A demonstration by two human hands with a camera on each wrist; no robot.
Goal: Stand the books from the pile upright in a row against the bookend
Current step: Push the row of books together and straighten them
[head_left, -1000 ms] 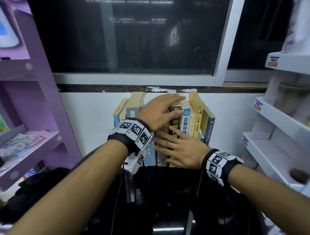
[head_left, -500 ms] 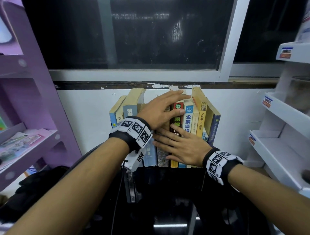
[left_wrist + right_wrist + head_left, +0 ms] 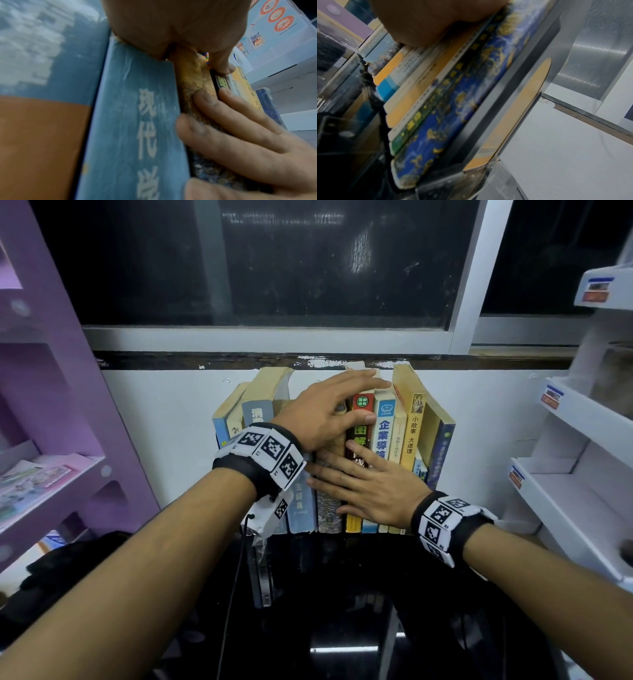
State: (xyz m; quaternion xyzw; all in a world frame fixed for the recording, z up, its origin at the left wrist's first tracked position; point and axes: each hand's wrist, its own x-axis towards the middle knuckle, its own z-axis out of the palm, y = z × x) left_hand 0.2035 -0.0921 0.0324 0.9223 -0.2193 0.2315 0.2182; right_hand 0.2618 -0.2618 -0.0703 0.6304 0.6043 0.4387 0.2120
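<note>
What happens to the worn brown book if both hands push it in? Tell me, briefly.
The brown book would probably slide in stiffly rather than flop, since blue book and red book flank it closely. Its cracked, flaking spine looks fragile and may shed bits under the right hand. With the left hand steadying the top, tipping seems unlikely.

The left hand (image 3: pixel 329 412) and right hand (image 3: pixel 370 487) cover the middle spines of the books (image 3: pixel 383 436); the right wrist view is blurred, its titles unreadable, and the hand (image 3: pixel 436 20) is cut off at the top
</note>
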